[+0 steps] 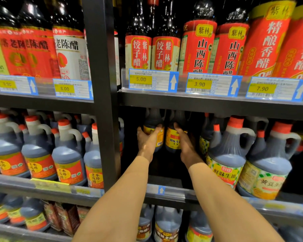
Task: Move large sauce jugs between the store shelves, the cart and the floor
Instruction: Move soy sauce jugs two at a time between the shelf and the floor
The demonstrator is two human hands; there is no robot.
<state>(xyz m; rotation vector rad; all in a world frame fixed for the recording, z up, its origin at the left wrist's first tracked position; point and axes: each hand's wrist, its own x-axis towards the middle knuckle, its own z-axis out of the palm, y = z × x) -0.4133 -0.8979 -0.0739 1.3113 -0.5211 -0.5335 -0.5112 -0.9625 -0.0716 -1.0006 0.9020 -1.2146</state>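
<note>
Two dark sauce jugs with yellow labels stand side by side deep in the middle shelf bay. My left hand [147,139] grips the left jug [153,119] around its lower body. My right hand [185,144] wraps the right jug [173,138] from its right side. Both arms reach far into the bay. The jugs' caps are hidden behind the shelf above.
A black upright post [103,95] borders the bay on the left. Large jugs with green-checked labels [229,154] and orange labels [268,165] crowd the right. Vinegar jugs [68,154] fill the left bay. The shelf front [164,189] before the two jugs is bare.
</note>
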